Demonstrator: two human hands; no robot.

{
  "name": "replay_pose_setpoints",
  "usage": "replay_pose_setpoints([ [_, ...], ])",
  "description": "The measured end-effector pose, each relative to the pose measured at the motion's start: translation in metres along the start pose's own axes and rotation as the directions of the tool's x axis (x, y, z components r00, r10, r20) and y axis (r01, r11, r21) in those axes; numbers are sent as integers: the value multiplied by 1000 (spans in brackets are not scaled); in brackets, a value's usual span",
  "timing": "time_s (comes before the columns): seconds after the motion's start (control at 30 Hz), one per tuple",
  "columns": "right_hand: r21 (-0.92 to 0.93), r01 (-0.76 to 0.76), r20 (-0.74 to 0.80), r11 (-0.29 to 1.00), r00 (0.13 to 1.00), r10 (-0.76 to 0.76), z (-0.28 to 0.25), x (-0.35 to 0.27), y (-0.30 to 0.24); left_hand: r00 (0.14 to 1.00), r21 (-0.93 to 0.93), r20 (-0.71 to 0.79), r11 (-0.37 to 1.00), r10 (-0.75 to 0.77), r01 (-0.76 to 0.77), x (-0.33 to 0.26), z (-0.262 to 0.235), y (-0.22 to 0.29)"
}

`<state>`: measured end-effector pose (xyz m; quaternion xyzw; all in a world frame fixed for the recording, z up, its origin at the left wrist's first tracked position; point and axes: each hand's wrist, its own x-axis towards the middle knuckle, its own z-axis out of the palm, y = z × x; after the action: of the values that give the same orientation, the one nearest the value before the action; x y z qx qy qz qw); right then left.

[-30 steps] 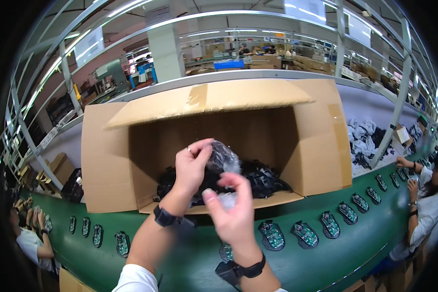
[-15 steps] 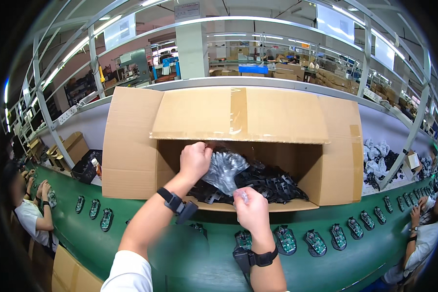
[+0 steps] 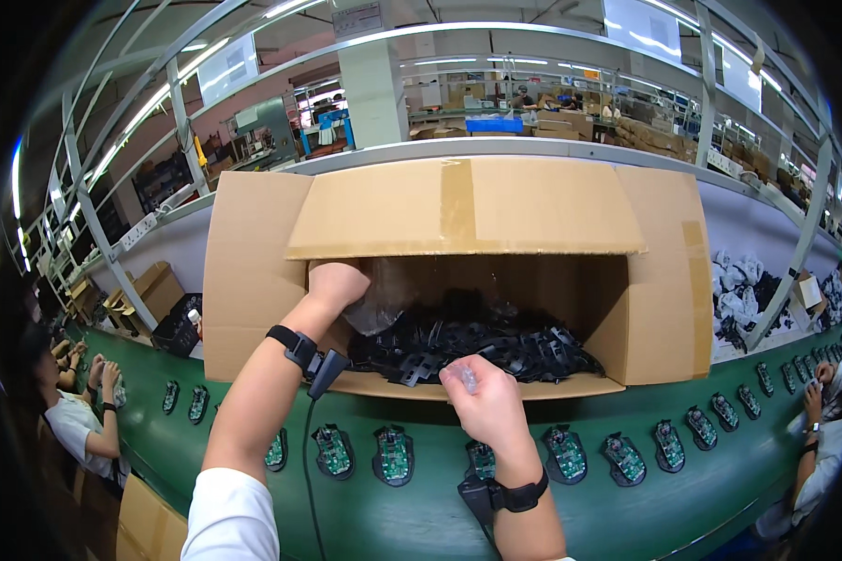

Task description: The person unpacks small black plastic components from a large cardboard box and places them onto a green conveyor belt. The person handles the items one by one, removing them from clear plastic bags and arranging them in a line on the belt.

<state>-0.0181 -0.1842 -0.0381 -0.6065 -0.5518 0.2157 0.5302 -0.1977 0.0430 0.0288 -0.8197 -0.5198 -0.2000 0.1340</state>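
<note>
A large open cardboard box (image 3: 664, 280) stands in front of me, its opening facing me. Many black plastic parts (image 3: 477, 348) lie heaped inside. My left hand (image 3: 340, 280) reaches into the box's left side under the top flap. Its fingers are hidden there, beside a clear plastic bag (image 3: 379, 304); whether they grip it does not show. At the box's front lower edge, my right hand (image 3: 486, 397) is closed on a crumpled piece of clear plastic (image 3: 462, 378). Each wrist wears a black strap with a small device.
Mouse-shaped units with green circuit boards (image 3: 394, 455) stand in a row along the green conveyor belt (image 3: 365, 519). People sit at the far left and right. White bags and black parts (image 3: 744, 294) lie behind the belt at right; a black bin (image 3: 178, 327) is at left.
My left hand has gone deeper into the box's left side, and the plastic bag has moved left and back with it. My right hand stays near the front edge. The units have shifted in view.
</note>
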Motion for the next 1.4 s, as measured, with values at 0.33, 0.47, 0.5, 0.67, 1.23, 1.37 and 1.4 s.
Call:
replay_pose_setpoints([
  [0.33, 74, 16, -49, 997, 999, -13, 4, 0, 2, 991, -213, -130, 977, -33, 5, -5, 8, -3],
  [0.47, 64, 7, -19, 998, 1000, -6, 4, -4, 1, 943, 9, 328, 998, -60, 60, 1, -3, 6],
  [0.5, 51, 9, -9, 999, 1000, -9, 4, -4, 2, 866, 30, 498, 999, -46, 35, 6, -8, 9],
  [0.67, 18, -12, 1, 1000, 1000, 12, 1, -3, 4, 969, -453, 227, 869, -102, 197, 4, -22, 18],
  [1.23, 899, 227, -326, 374, 918, 227, 30, -6, 15, 968, -709, 84, -668, 235, 224, -196, -8, 130],
  [1.37, 953, 229, -220, 198, 973, -68, 59, -14, 13, 989, -873, 15, -484, -146, -58, -202, 32, 131],
  [1.4, 959, 186, -171, 212, 981, -87, 64, -17, 7, 975, -925, -59, -354, -216, -135, -202, 32, 129],
])
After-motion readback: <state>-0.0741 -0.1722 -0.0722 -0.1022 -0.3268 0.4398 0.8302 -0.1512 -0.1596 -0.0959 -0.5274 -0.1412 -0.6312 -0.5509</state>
